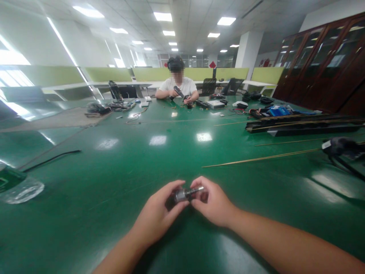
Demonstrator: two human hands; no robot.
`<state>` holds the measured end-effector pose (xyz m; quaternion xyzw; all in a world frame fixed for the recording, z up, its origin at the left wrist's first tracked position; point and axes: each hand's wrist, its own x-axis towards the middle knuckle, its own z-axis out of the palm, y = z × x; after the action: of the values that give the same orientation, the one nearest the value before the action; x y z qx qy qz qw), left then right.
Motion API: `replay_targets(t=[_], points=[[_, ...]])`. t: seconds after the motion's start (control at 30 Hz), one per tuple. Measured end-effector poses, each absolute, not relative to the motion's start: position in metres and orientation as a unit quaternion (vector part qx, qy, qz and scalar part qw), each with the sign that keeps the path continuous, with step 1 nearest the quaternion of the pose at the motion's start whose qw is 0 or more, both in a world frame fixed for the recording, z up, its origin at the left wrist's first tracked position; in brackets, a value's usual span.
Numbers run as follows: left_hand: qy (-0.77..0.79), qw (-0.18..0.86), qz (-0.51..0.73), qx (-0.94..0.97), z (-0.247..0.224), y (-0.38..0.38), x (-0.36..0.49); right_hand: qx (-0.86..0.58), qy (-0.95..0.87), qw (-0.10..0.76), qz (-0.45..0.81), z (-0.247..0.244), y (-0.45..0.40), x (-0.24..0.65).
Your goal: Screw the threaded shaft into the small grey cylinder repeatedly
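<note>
Cylinder (180, 195) sits in left hand (159, 208), rod (192, 191) at right hand (214, 203).

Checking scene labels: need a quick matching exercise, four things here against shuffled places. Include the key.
1. metal part
2. clear container
3. handheld tool
4. red-brown cabinet

A. picture's left edge
B. held by the co-worker
C. right background
D. between the left hand and right hand

Pairs: 1-D, 2-A, 3-B, 4-C
</note>
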<state>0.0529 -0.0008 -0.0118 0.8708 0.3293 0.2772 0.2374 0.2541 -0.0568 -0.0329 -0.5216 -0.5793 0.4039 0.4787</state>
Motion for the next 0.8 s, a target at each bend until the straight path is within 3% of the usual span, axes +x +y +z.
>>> replay_targets(t=[0.8], points=[[0.286, 0.271, 0.266, 0.88, -0.003, 0.0, 0.055, -0.518, -0.586, 0.49, 0.384, -0.025, -0.056, 0.254]])
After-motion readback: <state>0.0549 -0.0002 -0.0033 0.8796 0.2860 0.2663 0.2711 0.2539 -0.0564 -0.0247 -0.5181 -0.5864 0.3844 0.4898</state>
